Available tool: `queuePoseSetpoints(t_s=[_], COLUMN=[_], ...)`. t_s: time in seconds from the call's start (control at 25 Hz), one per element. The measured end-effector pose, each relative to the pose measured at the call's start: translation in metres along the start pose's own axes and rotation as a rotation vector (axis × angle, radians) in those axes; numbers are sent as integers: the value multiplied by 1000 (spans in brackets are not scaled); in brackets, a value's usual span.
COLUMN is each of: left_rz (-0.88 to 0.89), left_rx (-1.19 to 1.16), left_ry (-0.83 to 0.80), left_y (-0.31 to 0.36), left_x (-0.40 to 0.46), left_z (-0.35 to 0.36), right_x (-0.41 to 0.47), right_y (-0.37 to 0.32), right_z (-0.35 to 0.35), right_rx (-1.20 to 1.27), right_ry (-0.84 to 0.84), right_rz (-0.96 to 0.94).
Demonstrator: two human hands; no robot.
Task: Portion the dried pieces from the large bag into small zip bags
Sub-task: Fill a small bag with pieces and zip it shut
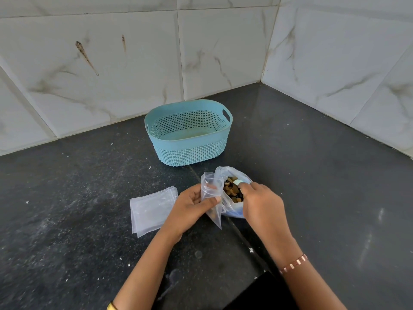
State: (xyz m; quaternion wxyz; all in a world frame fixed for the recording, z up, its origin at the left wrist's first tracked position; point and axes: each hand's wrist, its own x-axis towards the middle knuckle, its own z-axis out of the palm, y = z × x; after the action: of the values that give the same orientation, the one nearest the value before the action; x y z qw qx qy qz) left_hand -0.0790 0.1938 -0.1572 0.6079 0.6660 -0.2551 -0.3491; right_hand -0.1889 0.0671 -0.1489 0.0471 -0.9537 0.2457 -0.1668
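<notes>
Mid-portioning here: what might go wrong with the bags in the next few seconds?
1. The left hand pinches the small zip bag only by one side of its mouth, so the opening may sag and pieces could miss it.
2. The large bag slumps open on the counter with the right hand reaching in; dried pieces could spill out.

Bare forearms; copper bracelet [293, 264] right, yellow bangle [111, 306] left.
</notes>
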Motion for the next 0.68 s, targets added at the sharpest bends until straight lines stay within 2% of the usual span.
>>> queuePoseSetpoints(t_s=[0.16,0.28,0.4,0.56,0.68], left_rz=[-36,-78,-153,-214,-237], left_rx=[-5,-44,-179,-360,-462], left_ry=[-18,-13,-48,-61,-46], left_y=[2,3,2,-4,-5], left_x=[-1,1,2,4,3], left_z=[1,1,3,2,3], right_x=[1,1,4,13,9], right_y=[-4,-4,-12,-9,-5], right_z=[-8,-11,-6,-4,-8], right_rx=[90,89,96,249,278], right_ry=[-94,-70,-101,-193,-200], right_rz=[81,133,200,337,314])
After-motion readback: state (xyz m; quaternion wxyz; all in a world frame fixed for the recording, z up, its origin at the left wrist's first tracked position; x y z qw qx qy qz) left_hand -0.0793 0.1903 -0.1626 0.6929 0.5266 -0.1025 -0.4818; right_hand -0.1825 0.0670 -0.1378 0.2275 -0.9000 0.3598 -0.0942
